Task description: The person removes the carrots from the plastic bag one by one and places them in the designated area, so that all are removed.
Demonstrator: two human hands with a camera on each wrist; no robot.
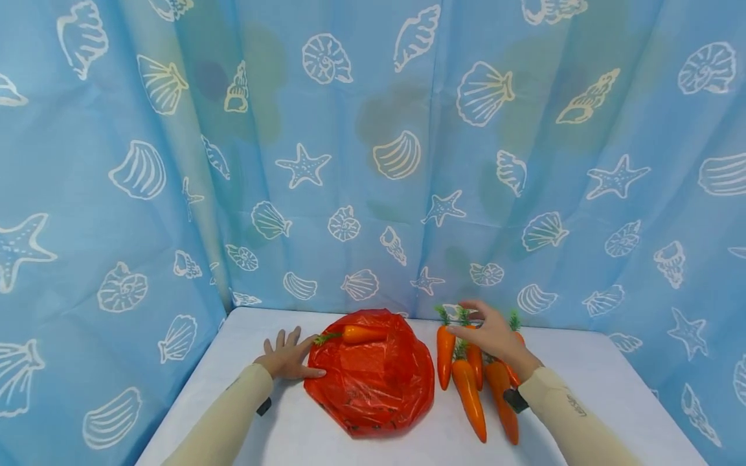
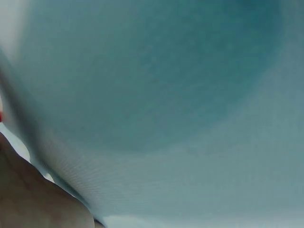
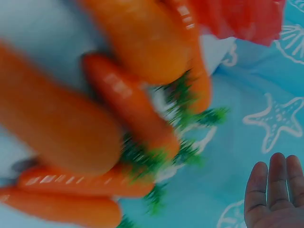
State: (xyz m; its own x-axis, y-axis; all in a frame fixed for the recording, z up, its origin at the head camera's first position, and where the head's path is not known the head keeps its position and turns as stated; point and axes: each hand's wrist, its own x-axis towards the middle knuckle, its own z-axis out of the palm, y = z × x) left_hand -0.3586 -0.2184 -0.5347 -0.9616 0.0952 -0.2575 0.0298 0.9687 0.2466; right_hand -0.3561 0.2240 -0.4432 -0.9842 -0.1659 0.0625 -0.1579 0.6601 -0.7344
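Note:
In the head view, a red plastic bag (image 1: 355,382) lies on the white table, and one orange carrot (image 1: 366,334) with a green top rests on its far part. My left hand (image 1: 285,359) is at the bag's left edge, fingers spread and thumb against the plastic. Over a group of several carrots (image 1: 467,388) to the right of the bag is my right hand (image 1: 497,338). The right wrist view shows its fingers (image 3: 278,183) extended, apart from the carrots (image 3: 126,102) and their green leafy tops. What the right thumb touches cannot be told.
A blue curtain (image 1: 350,129) with white shell and starfish drawings hangs behind the table (image 1: 571,362) and along its sides. Pale blue fabric (image 2: 190,104) fills most of the left wrist view.

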